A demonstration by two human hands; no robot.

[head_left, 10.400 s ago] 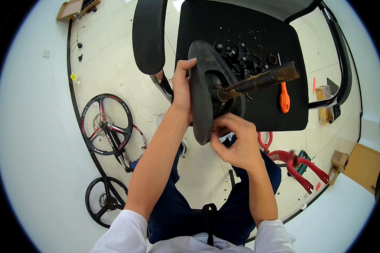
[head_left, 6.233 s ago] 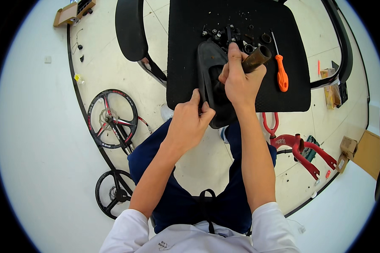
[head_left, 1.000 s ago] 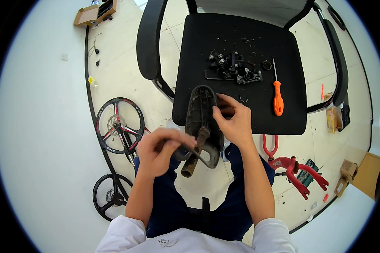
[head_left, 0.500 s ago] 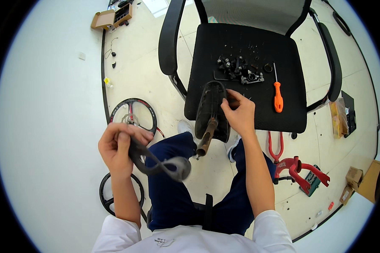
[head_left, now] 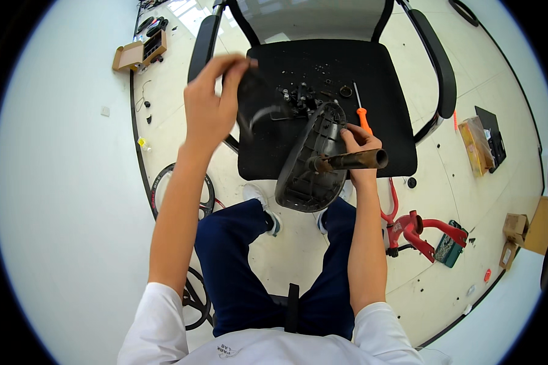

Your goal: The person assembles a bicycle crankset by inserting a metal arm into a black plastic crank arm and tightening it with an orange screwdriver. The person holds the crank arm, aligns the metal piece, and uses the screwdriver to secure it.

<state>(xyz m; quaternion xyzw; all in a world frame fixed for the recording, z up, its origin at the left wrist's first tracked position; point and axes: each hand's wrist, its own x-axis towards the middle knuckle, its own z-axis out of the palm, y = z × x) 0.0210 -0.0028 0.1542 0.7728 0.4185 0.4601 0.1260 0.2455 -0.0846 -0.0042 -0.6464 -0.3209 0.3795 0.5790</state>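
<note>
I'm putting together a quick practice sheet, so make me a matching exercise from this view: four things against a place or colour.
1. Saddle
2. Black piece
3. Screwdriver
4. Fork

A. Orange-handled, on the seat
B. In the left hand
C. Red, on the floor
D. In the right hand

Pairs: 1-D, 2-B, 3-A, 4-C
</note>
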